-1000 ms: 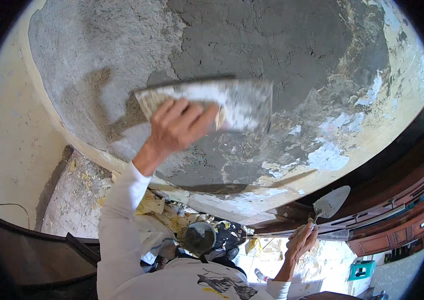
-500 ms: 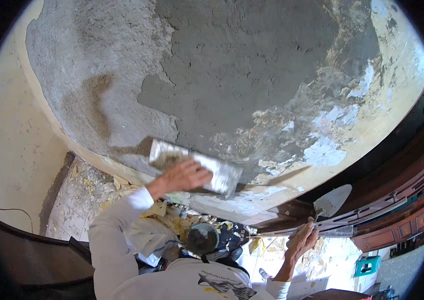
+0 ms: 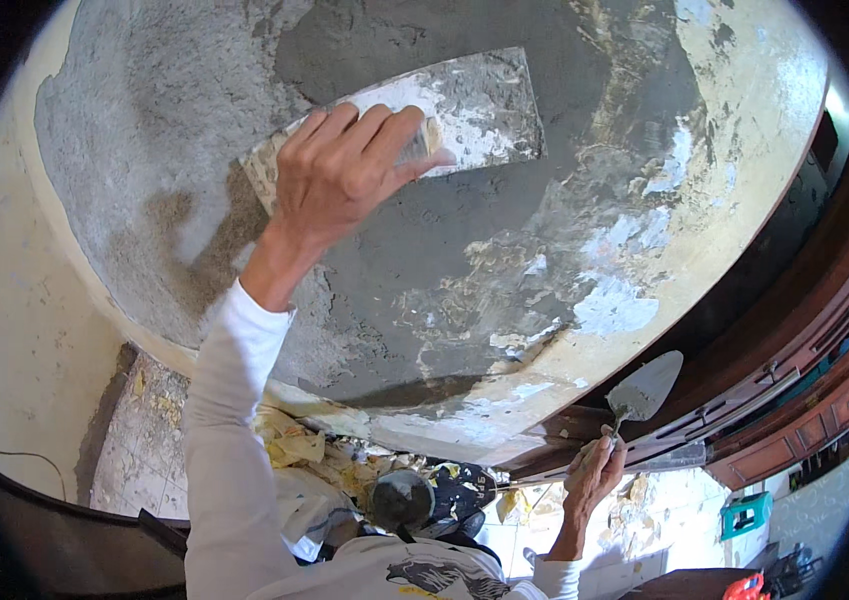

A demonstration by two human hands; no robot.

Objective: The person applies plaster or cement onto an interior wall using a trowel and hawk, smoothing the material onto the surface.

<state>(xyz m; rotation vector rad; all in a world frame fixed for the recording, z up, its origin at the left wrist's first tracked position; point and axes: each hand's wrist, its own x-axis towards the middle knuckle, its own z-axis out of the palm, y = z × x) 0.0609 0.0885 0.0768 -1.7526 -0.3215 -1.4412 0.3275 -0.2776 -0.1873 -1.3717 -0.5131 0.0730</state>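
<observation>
My left hand (image 3: 339,170) is closed round the handle of a rectangular plastering trowel (image 3: 489,110), its long blade smeared white and grey. The blade lies over the dark, smooth plaster (image 3: 444,240) on the wall; whether its whole face touches cannot be made out. To the left of that, the plaster (image 3: 134,130) is rougher and paler. Low on the right, my right hand (image 3: 594,478) grips a pointed trowel (image 3: 647,387), blade up and held off the wall. Its handle is mostly hidden by my fingers.
Below stands a round bucket (image 3: 402,500) with grey stuff in it. Broken plaster and yellowish scraps (image 3: 289,440) litter the floor at the wall's foot. Dark wooden furniture (image 3: 794,465) runs along the right, with a green plastic stool (image 3: 744,515) beyond. Peeling paint (image 3: 619,305) marks the lower right wall.
My left hand has swept the plastering trowel up the wall from its lower edge, and the blade's right end now tilts up. My right hand stays low with the pointed trowel.
</observation>
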